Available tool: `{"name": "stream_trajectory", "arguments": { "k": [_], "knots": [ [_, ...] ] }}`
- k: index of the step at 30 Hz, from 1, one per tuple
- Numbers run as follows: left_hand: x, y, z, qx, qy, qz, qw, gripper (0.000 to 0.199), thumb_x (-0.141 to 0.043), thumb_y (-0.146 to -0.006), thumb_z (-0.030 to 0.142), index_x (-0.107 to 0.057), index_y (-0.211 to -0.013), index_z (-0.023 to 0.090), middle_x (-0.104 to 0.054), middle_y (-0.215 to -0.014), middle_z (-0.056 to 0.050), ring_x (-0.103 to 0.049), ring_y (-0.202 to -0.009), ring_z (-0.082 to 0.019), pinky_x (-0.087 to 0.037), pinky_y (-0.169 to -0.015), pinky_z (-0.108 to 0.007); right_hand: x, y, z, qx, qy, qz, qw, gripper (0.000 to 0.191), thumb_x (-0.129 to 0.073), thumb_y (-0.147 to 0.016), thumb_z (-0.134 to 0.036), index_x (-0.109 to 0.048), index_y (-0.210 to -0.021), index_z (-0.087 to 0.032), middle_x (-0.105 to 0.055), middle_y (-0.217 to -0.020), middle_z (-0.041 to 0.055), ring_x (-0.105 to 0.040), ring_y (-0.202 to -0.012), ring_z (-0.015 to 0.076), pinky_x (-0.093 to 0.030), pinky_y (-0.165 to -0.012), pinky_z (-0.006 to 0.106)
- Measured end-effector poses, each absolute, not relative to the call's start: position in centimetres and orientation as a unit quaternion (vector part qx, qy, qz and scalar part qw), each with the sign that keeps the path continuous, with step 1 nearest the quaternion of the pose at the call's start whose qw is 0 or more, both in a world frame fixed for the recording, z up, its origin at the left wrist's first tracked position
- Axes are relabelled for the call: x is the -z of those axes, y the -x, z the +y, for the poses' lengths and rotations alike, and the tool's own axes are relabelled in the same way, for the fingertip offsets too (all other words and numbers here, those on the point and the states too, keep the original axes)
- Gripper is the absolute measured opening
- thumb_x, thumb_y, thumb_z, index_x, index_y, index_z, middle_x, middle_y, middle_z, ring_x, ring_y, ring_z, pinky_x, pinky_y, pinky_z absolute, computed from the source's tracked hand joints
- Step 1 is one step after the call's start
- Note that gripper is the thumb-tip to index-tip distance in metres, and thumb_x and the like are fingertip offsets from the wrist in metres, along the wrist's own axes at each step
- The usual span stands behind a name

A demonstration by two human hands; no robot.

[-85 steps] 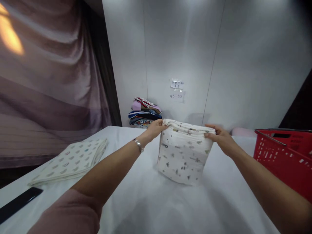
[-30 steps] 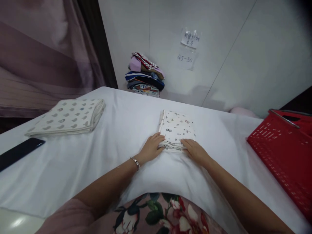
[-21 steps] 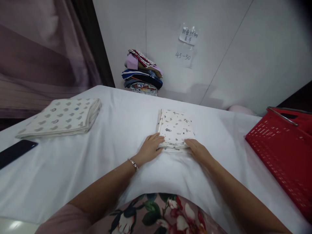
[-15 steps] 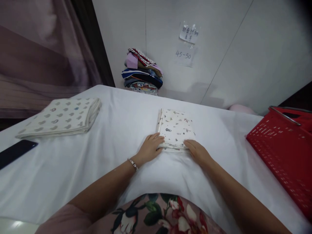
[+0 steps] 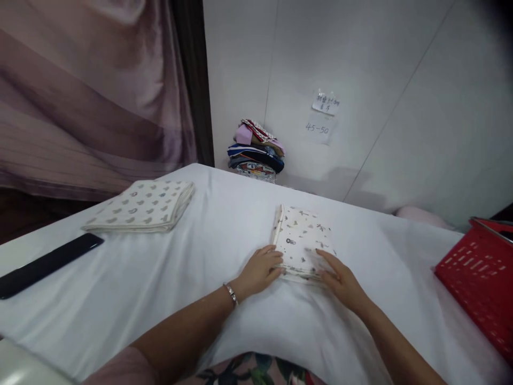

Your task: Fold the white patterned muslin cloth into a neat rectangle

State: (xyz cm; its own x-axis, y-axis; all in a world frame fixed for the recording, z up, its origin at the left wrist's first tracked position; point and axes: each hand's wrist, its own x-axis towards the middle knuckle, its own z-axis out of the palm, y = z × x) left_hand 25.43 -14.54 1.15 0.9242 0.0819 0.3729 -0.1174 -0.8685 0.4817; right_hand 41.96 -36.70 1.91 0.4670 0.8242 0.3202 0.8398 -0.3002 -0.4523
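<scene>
A folded white cloth (image 5: 304, 235) with a small scattered print lies on the white-covered table in front of me. My left hand (image 5: 260, 270) rests against its near left corner, fingers stretched along the side and the thumb at the near edge. At the near right corner is my right hand (image 5: 342, 280), its index finger extended over the top and the thumb lower, apart from it. The right fingers are slightly blurred. Farther left lies a larger folded cloth (image 5: 148, 206), cream with grey shapes; neither hand touches it.
A black phone (image 5: 52, 264) lies at the left of the white tablecloth (image 5: 160, 289). On the right stands a red perforated basket (image 5: 481, 278). Beyond the table is a stack of folded fabrics (image 5: 256, 152) against the wall, and a curtain (image 5: 100, 96) hangs at left.
My view has turned left and tilted upward. My right hand has shifted onto the folded cloth's top with its fingers more spread. The left hand stays at its corner.
</scene>
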Motion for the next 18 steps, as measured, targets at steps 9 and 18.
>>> {"name": "stream_trajectory", "arguments": {
  "k": [9, 18],
  "knots": [
    [-2.0, -25.9, -13.6, -0.185, -0.923, -0.019, 0.336, 0.032, -0.036, -0.093, 0.033, -0.065, -0.088, 0.022, -0.067, -0.098, -0.001, -0.055, -0.1, -0.016, -0.038, -0.098, -0.031, -0.7, -40.7, -33.8, -0.067, 0.844, -0.526, 0.077, 0.063, -0.036, -0.087, -0.056, -0.032, -0.139, -0.021, -0.021, -0.147, 0.0076, -0.015, -0.136, 0.0261, -0.014, -0.109, 0.052],
    [-3.0, -35.9, -7.3, -0.118, -0.824, 0.246, 0.497, 0.02, -0.049, -0.085, 0.023, -0.065, -0.09, 0.014, -0.068, -0.088, -0.004, -0.062, -0.082, -0.015, -0.048, -0.072, -0.025, -4.9, -45.0, -27.4, -0.018, 0.827, -0.508, 0.24, 0.053, -0.032, -0.091, -0.048, -0.036, -0.137, -0.023, -0.03, -0.145, 0.0089, -0.023, -0.134, 0.0239, -0.027, -0.105, 0.049]
  ]
}}
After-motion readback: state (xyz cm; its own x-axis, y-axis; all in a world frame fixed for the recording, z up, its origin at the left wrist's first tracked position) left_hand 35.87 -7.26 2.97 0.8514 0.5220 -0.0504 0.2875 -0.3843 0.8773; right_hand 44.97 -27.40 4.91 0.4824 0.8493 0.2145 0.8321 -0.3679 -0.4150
